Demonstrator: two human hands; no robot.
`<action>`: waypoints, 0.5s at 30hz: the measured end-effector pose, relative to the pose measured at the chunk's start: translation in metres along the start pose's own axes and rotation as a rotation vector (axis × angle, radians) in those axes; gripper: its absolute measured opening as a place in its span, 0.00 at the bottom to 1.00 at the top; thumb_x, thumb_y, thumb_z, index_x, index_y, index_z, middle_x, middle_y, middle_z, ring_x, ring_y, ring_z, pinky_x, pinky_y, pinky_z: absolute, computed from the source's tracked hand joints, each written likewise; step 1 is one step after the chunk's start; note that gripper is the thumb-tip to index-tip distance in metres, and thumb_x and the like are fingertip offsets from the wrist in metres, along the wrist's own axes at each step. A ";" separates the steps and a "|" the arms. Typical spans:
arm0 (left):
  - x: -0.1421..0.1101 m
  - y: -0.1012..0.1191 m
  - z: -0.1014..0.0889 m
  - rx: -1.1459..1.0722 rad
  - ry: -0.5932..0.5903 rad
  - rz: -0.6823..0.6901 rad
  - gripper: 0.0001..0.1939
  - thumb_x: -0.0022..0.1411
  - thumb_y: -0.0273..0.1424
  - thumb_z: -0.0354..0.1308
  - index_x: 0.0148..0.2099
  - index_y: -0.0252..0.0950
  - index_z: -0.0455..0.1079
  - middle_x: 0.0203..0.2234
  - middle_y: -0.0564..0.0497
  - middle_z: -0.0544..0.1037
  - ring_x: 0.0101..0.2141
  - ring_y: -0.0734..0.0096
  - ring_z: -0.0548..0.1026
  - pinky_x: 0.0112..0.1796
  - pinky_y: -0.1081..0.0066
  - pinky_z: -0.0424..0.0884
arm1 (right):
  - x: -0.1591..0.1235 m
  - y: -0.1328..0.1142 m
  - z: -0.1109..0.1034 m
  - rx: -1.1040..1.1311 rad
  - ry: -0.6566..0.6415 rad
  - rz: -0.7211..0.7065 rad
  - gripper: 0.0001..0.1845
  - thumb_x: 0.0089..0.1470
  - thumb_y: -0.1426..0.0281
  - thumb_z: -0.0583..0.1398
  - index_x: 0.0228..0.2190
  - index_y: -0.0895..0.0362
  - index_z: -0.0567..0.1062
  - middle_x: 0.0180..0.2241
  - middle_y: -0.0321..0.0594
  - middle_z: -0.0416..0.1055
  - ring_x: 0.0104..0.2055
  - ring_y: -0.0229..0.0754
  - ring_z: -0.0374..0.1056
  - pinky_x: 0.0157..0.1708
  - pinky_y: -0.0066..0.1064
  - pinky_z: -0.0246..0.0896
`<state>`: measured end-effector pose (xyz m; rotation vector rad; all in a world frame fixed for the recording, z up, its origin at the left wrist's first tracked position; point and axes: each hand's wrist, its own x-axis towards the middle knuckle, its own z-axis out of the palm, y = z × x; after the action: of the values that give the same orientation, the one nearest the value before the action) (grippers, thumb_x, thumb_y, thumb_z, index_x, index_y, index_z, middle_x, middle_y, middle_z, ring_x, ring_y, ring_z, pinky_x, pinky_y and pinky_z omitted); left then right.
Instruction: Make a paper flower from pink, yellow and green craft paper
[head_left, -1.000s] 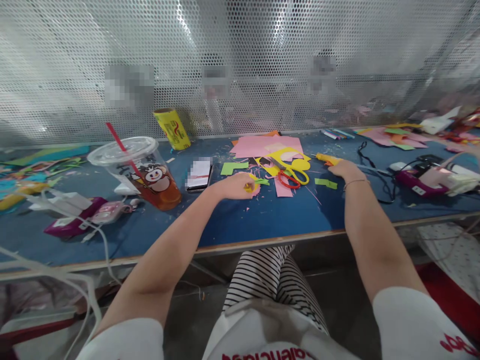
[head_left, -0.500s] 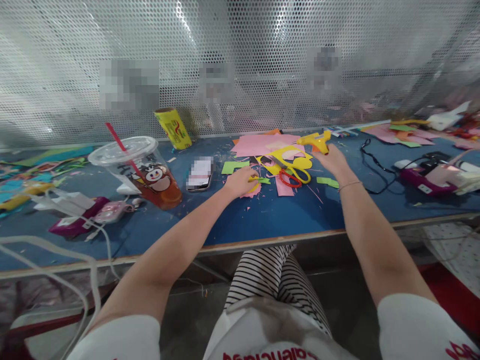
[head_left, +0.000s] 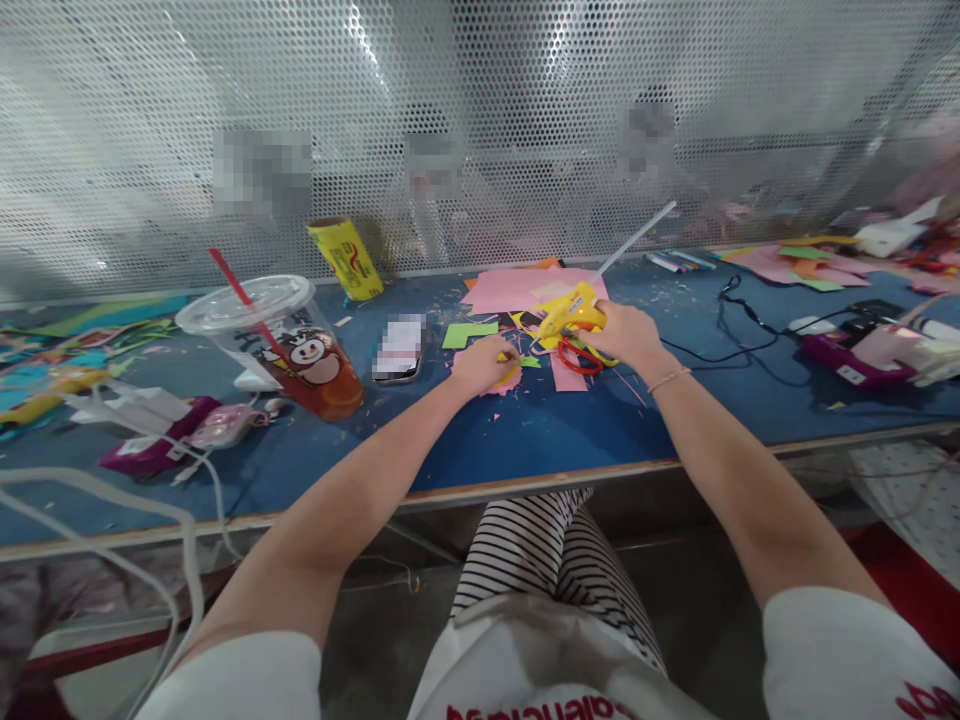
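My right hand [head_left: 630, 335] is wrapped round a yellow glue gun [head_left: 571, 310], with a long whitish glue stick [head_left: 636, 242] slanting up from its back end. The gun's front points down and left toward my left hand [head_left: 484, 367]. Those fingers pinch a small paper craft piece [head_left: 510, 376] with yellow and pink parts, low over the table; a bit of green paper [head_left: 530, 362] shows beside it. My fingers cover part of the piece. Red-handled scissors [head_left: 579, 358] lie just under the gun, partly hidden, among paper scraps.
Pink paper sheets [head_left: 510, 290] lie at the back of the blue table [head_left: 525, 440]. To the left are a phone [head_left: 400, 348], a drink cup [head_left: 311, 365] and a yellow tube [head_left: 346, 260]. A black cord [head_left: 724, 350] runs on the right. Perforated metal [head_left: 510, 120] stands behind.
My right hand has brought the glue gun left and nearer, over the scissors; its glue stick now points up to the right. My left hand has hardly moved.
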<state>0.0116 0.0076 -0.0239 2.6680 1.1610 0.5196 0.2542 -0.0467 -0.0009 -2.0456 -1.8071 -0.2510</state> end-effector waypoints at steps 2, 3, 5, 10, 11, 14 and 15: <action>0.000 0.001 0.000 -0.010 0.008 -0.018 0.09 0.54 0.29 0.53 0.35 0.37 0.74 0.34 0.49 0.76 0.38 0.67 0.72 0.39 0.69 0.67 | 0.000 0.001 0.000 -0.003 0.000 -0.001 0.31 0.45 0.46 0.55 0.42 0.56 0.72 0.35 0.48 0.75 0.36 0.53 0.71 0.32 0.39 0.62; 0.000 0.002 0.000 -0.013 0.012 -0.024 0.09 0.54 0.29 0.53 0.35 0.37 0.74 0.34 0.49 0.76 0.38 0.67 0.72 0.39 0.69 0.67 | -0.001 0.001 -0.001 -0.004 -0.004 -0.009 0.31 0.45 0.47 0.55 0.42 0.56 0.72 0.35 0.48 0.75 0.37 0.53 0.71 0.32 0.39 0.62; -0.001 0.002 0.000 -0.017 0.017 -0.026 0.09 0.54 0.29 0.53 0.35 0.37 0.74 0.34 0.49 0.76 0.38 0.67 0.72 0.39 0.69 0.67 | -0.002 0.001 -0.001 -0.009 -0.013 -0.032 0.31 0.44 0.48 0.55 0.43 0.56 0.72 0.37 0.48 0.75 0.38 0.53 0.70 0.33 0.39 0.62; 0.000 0.002 0.000 -0.024 0.020 -0.032 0.08 0.54 0.30 0.55 0.35 0.37 0.74 0.34 0.50 0.77 0.36 0.67 0.72 0.38 0.69 0.67 | -0.003 -0.001 0.001 -0.041 -0.025 -0.060 0.34 0.43 0.47 0.56 0.46 0.56 0.70 0.38 0.49 0.74 0.40 0.54 0.70 0.34 0.39 0.63; 0.000 0.002 0.000 -0.027 0.017 -0.037 0.08 0.54 0.30 0.55 0.35 0.37 0.74 0.34 0.50 0.77 0.36 0.68 0.72 0.38 0.69 0.67 | -0.003 -0.001 0.001 -0.051 -0.026 -0.057 0.34 0.43 0.48 0.56 0.46 0.56 0.70 0.38 0.49 0.74 0.39 0.54 0.70 0.34 0.39 0.63; 0.001 0.000 0.001 -0.037 0.008 -0.038 0.08 0.53 0.30 0.56 0.36 0.37 0.73 0.33 0.51 0.77 0.35 0.68 0.73 0.37 0.70 0.66 | -0.003 -0.003 0.003 -0.076 -0.035 -0.050 0.32 0.43 0.49 0.56 0.45 0.57 0.71 0.37 0.49 0.74 0.38 0.53 0.70 0.34 0.39 0.62; 0.001 -0.001 0.001 -0.039 0.010 -0.038 0.08 0.53 0.31 0.56 0.36 0.37 0.73 0.32 0.51 0.77 0.35 0.68 0.73 0.37 0.70 0.66 | -0.003 -0.004 0.003 -0.082 -0.039 -0.052 0.32 0.43 0.49 0.56 0.44 0.57 0.72 0.36 0.49 0.74 0.37 0.53 0.70 0.34 0.39 0.62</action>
<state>0.0122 0.0088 -0.0246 2.6080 1.1891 0.5442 0.2498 -0.0483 -0.0041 -2.0747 -1.9049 -0.3068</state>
